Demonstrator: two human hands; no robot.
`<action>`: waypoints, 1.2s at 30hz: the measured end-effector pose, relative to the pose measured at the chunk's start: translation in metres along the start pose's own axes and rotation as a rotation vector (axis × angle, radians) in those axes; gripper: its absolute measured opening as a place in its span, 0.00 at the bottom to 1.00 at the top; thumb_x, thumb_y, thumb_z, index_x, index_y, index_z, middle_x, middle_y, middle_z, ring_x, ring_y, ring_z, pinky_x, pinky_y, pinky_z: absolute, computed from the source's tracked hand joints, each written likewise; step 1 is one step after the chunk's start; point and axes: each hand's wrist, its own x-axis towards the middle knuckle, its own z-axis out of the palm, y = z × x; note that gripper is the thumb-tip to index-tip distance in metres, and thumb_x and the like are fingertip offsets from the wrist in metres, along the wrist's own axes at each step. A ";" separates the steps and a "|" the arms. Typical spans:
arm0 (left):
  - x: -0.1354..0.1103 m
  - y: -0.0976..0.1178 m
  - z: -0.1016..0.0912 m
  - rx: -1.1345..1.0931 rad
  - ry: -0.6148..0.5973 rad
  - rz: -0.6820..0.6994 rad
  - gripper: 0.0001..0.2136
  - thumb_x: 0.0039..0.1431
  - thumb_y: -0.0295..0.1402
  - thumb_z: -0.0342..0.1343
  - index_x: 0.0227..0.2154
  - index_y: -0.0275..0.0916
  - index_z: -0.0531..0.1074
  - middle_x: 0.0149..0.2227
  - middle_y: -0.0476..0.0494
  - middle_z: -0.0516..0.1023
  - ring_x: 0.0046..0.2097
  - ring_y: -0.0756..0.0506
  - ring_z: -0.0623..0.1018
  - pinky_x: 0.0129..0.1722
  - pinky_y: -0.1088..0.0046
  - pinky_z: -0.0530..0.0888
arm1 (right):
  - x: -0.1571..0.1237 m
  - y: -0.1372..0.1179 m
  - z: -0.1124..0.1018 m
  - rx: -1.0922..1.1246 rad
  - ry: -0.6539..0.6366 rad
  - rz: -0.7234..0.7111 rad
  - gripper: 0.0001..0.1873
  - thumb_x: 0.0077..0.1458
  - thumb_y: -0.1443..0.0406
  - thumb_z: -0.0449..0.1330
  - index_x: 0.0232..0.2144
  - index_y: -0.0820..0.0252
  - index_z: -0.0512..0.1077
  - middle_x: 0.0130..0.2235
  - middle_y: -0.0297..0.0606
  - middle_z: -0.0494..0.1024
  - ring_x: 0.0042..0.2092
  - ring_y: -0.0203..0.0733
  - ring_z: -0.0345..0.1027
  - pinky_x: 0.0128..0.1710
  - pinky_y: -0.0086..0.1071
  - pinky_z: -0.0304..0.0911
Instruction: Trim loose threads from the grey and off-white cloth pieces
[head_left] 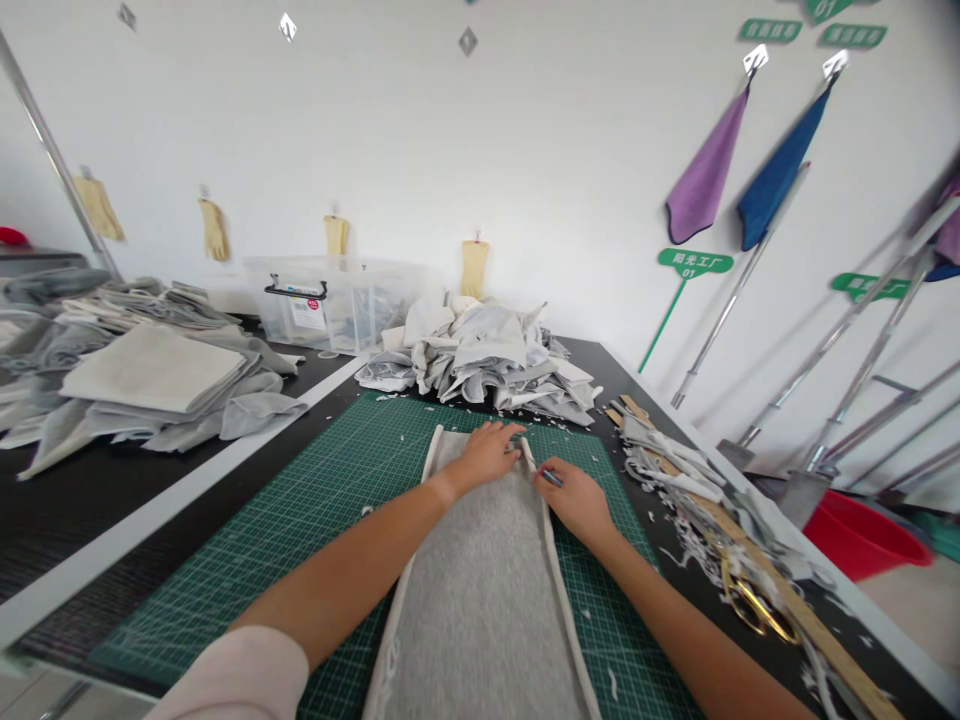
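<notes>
A long grey fabric piece [487, 590] with pale bound edges stretches away from me on the green cutting mat [352, 480]. At its far right corner, my left hand [487, 455] has its fingers closed on the bound edge. Just to the right, my right hand [576, 500] is curled round a small pen-like tool [552, 478], dark with a bluish end. Its tip points toward the edge beside my left fingers; whether it touches the fabric I cannot tell. The rest of the tool is hidden in my palm.
Behind the mat lies a heap of grey and white fabric [495, 350]. Folded fabric stacks [157, 370] fill the left, near a clear plastic box [337, 310]. Gold-handled scissors [757, 605], a wooden ruler [795, 590] and scraps line the right edge. A red bucket [870, 535] stands beyond.
</notes>
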 end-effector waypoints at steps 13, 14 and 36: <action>-0.009 0.012 -0.012 -0.129 0.162 0.159 0.08 0.64 0.35 0.55 0.42 0.42 0.77 0.45 0.42 0.76 0.49 0.42 0.70 0.50 0.65 0.64 | -0.009 -0.007 -0.004 0.075 0.110 -0.045 0.13 0.62 0.50 0.54 0.41 0.47 0.70 0.29 0.27 0.78 0.32 0.41 0.73 0.31 0.30 0.52; -0.011 0.014 -0.013 -0.120 0.166 0.180 0.07 0.64 0.35 0.56 0.42 0.42 0.77 0.45 0.43 0.76 0.50 0.42 0.70 0.50 0.65 0.64 | -0.011 -0.008 -0.006 0.081 0.126 -0.052 0.15 0.62 0.48 0.53 0.41 0.48 0.70 0.29 0.27 0.78 0.31 0.41 0.73 0.31 0.30 0.52; -0.001 0.001 -0.004 -0.696 -0.078 0.107 0.14 0.60 0.43 0.59 0.37 0.35 0.76 0.37 0.45 0.79 0.40 0.47 0.75 0.42 0.73 0.69 | 0.004 0.009 0.001 0.128 0.101 -0.059 0.18 0.64 0.52 0.50 0.42 0.50 0.75 0.38 0.35 0.82 0.41 0.45 0.75 0.36 0.31 0.59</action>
